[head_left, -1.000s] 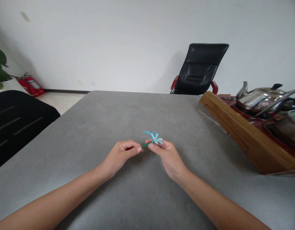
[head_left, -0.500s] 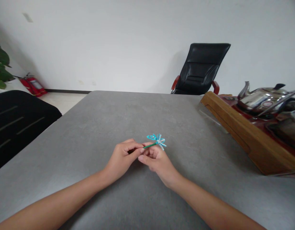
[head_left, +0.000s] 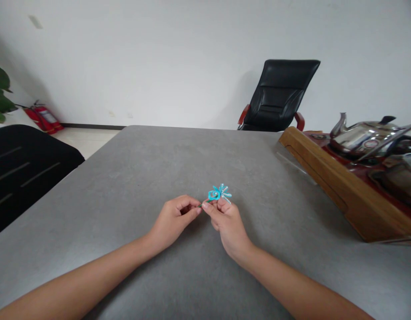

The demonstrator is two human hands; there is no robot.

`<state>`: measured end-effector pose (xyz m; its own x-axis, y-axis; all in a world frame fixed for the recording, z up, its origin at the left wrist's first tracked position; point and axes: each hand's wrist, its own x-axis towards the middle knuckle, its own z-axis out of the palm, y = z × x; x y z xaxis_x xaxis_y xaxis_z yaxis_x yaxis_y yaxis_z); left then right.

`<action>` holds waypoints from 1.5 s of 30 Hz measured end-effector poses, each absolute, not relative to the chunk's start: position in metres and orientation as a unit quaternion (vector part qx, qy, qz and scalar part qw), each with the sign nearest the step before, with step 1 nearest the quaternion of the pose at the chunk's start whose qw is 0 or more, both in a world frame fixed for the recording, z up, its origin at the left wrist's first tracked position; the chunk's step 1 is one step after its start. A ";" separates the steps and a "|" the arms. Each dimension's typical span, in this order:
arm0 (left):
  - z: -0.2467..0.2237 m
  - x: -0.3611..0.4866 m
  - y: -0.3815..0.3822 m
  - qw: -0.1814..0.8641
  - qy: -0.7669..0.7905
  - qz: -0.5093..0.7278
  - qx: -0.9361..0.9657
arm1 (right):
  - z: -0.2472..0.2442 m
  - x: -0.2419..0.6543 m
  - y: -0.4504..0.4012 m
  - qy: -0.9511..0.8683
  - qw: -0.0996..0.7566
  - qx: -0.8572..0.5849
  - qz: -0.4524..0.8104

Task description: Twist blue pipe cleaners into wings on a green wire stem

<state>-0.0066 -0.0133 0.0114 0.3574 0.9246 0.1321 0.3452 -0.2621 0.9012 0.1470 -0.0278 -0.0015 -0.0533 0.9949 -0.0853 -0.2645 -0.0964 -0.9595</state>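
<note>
Between my two hands is a small craft flower [head_left: 220, 193] with turquoise and silvery-white petals and a thin green stem. My left hand [head_left: 178, 215] pinches the lower end of the stem between thumb and fingertips. Closer to the bloom, my right hand [head_left: 227, 224] has thumb and forefinger closed on the stem, its fingers curled beneath the petals. The bloom points away and to the right, with a turquoise loop on its left side. Fingers hide most of the stem. Both hands are just above the grey table [head_left: 152, 164].
A wooden tea tray [head_left: 338, 186] at the right carries a steel kettle [head_left: 365, 138] and other teaware. Behind the table stands a black office chair [head_left: 281, 95]. Another black chair [head_left: 28, 169], a plant [head_left: 0, 89] and red fire extinguishers [head_left: 45, 119] are at the left.
My right thumb has moved up onto the stem, covering much of it. The flower has turned, so its turquoise loop now faces me more. My left hand keeps its pinch.
</note>
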 end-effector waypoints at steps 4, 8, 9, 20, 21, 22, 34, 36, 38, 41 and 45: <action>0.008 -0.009 -0.014 0.434 0.446 0.340 0.705 | 0.000 0.152 -0.026 -0.412 0.536 -0.450 0.584; 0.008 -0.012 -0.013 0.445 0.447 0.330 0.702 | -0.001 0.159 -0.022 -0.411 0.542 -0.461 0.571; 0.007 -0.012 -0.013 0.451 0.445 0.329 0.700 | -0.001 0.160 -0.021 -0.411 0.542 -0.461 0.571; 0.011 -0.010 -0.007 0.679 0.394 0.292 0.546 | 0.000 0.158 -0.021 -0.437 0.509 -0.441 0.597; 0.012 -0.011 -0.007 0.685 0.390 0.287 0.543 | 0.000 0.158 -0.021 -0.443 0.501 -0.440 0.599; 0.012 -0.011 -0.007 0.689 0.388 0.280 0.544 | 0.000 0.158 -0.021 -0.449 0.494 -0.440 0.601; 0.009 -0.011 -0.007 0.664 0.405 0.272 0.567 | -0.005 0.158 -0.021 -0.466 0.481 -0.451 0.590; 0.006 -0.010 -0.008 0.651 0.399 0.287 0.579 | -0.005 0.157 -0.020 -0.463 0.491 -0.452 0.584; 0.004 -0.009 -0.009 0.633 0.400 0.300 0.591 | -0.005 0.157 -0.020 -0.459 0.496 -0.456 0.579; 0.003 -0.009 -0.008 0.598 0.419 0.304 0.612 | -0.006 0.157 -0.019 -0.460 0.496 -0.463 0.572; 0.004 -0.010 -0.008 0.559 0.443 0.301 0.632 | -0.009 0.156 -0.018 -0.480 0.492 -0.471 0.553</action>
<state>-0.0099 -0.0081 0.0042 0.4252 0.8978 -0.1149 0.2232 0.0190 0.9746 0.1562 -0.0184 -0.0090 -0.0723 0.9962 -0.0485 -0.0930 -0.0551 -0.9941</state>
